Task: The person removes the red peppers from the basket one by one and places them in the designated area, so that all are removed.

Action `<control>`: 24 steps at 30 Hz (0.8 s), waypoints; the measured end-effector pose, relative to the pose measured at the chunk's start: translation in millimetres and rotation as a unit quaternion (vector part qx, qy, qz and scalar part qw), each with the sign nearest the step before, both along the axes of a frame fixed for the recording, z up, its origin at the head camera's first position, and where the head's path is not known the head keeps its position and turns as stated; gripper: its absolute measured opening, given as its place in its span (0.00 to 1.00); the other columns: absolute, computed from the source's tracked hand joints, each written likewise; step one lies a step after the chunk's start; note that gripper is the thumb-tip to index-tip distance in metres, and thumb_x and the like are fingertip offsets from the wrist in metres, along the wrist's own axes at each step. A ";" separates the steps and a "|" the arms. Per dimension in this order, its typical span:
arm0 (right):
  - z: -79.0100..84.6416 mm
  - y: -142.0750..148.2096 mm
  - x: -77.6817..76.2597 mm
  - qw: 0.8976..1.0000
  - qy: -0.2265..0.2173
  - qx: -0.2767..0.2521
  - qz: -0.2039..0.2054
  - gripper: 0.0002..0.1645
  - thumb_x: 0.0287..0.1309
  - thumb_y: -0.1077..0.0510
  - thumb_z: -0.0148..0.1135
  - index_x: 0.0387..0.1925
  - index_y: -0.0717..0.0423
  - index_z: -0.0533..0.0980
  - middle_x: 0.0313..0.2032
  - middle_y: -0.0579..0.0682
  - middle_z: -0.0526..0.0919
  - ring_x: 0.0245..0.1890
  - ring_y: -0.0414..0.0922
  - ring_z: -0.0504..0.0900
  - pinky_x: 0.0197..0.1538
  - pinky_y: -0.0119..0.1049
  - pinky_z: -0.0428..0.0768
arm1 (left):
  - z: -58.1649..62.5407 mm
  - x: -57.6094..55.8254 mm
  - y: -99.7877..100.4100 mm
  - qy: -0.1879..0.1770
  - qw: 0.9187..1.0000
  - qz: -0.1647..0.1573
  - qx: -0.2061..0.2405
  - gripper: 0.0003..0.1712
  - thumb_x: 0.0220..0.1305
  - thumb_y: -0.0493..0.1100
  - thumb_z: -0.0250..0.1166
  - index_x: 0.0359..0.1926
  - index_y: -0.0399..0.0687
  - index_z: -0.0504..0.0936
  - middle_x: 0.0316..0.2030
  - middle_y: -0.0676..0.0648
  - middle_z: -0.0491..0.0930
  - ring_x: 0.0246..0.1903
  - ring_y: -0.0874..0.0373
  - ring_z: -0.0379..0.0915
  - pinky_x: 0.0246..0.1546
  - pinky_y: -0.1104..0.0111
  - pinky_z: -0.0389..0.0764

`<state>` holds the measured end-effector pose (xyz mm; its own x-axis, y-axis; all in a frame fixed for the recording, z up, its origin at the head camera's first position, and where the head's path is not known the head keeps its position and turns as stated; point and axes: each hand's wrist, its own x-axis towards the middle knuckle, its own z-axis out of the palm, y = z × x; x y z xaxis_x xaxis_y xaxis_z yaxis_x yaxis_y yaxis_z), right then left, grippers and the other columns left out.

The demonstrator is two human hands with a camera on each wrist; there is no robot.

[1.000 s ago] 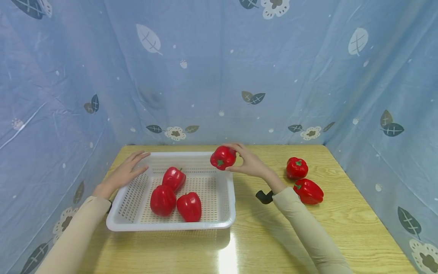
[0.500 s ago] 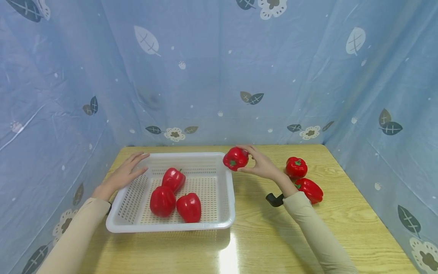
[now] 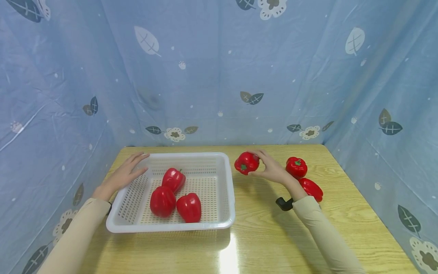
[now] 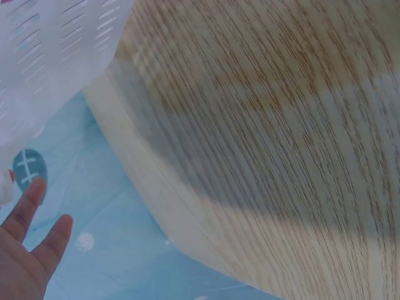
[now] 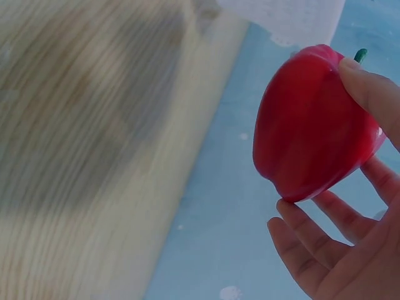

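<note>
My right hand (image 3: 270, 168) grips a red bell pepper (image 3: 247, 163) by its side, just right of the white basket (image 3: 232, 190). In the right wrist view the thumb presses one side of this bell pepper (image 5: 312, 128) and fingertips support the other; its green stem points away. My left hand (image 3: 124, 173) rests at the basket's left rim with fingers extended. In the left wrist view the left hand (image 4: 28, 253) shows spread fingers beside the basket wall (image 4: 59, 56). Three red bell peppers, one at the front right (image 3: 189, 207), lie inside the basket.
Two more red bell peppers, a rear one (image 3: 296, 167) and a nearer one (image 3: 311, 189) partly behind the right forearm, lie on the wooden table (image 3: 273, 243). A blue patterned curtain (image 3: 202, 68) surrounds the table at the back and sides.
My right hand has carried the bell pepper rightward from over the basket's back right corner to beyond its right rim, slightly lower. The left hand and the basket have stayed put.
</note>
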<state>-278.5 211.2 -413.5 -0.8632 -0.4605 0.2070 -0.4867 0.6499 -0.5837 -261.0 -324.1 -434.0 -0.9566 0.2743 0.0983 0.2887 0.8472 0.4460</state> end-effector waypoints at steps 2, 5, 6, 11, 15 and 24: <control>-2.6 4.6 0.0 1.000 0.004 0.010 -0.004 0.47 0.44 0.49 0.73 0.65 0.43 0.61 0.61 0.52 0.66 0.57 0.54 0.70 0.53 0.57 0.73 | -0.2 0.0 0.0 -0.001 1.000 0.001 0.000 0.35 0.65 0.57 0.54 0.70 0.59 0.54 0.70 0.38 0.47 0.67 0.35 0.43 0.55 0.30 0.52; -5.8 11.2 0.4 1.000 0.006 0.019 -0.008 0.47 0.43 0.48 0.73 0.65 0.42 0.61 0.61 0.53 0.66 0.57 0.54 0.70 0.53 0.57 0.74 | -0.4 0.2 0.1 -0.002 1.000 0.001 0.002 0.35 0.65 0.57 0.54 0.70 0.60 0.54 0.70 0.38 0.47 0.67 0.35 0.43 0.55 0.30 0.52; -6.5 13.1 0.5 1.000 0.004 0.018 -0.009 0.47 0.43 0.49 0.73 0.65 0.43 0.61 0.60 0.53 0.66 0.56 0.54 0.70 0.53 0.57 0.74 | -0.5 0.1 0.0 -0.002 1.000 0.001 0.002 0.35 0.65 0.57 0.54 0.70 0.60 0.54 0.70 0.38 0.47 0.67 0.35 0.42 0.55 0.30 0.52; -9.3 22.5 1.7 0.999 0.003 0.030 -0.009 0.47 0.44 0.50 0.73 0.66 0.44 0.61 0.61 0.54 0.65 0.57 0.55 0.70 0.53 0.57 0.74 | -0.7 0.0 0.0 -0.001 1.000 0.001 0.003 0.35 0.65 0.57 0.54 0.70 0.60 0.54 0.70 0.38 0.47 0.67 0.35 0.42 0.55 0.30 0.51; -12.2 30.3 2.6 0.999 0.005 0.047 -0.014 0.47 0.44 0.49 0.73 0.66 0.47 0.61 0.62 0.56 0.65 0.58 0.56 0.69 0.54 0.58 0.73 | -0.1 0.1 0.3 -0.002 1.000 0.001 0.003 0.35 0.65 0.57 0.54 0.70 0.60 0.54 0.70 0.38 0.47 0.67 0.35 0.42 0.55 0.30 0.51; -15.6 44.2 6.1 0.995 -0.013 0.080 -0.050 0.47 0.46 0.50 0.71 0.66 0.50 0.60 0.62 0.61 0.64 0.58 0.59 0.68 0.54 0.60 0.71 | 1.1 1.1 0.8 -0.003 1.000 -0.002 0.005 0.35 0.65 0.56 0.54 0.70 0.58 0.54 0.70 0.39 0.47 0.67 0.35 0.42 0.55 0.30 0.51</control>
<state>-272.4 255.4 -429.2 -0.9104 -0.3972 0.1157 -0.4012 0.7796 -0.4809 -259.9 -323.3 -432.8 -0.9559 0.2777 0.0952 0.2898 0.8411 0.4567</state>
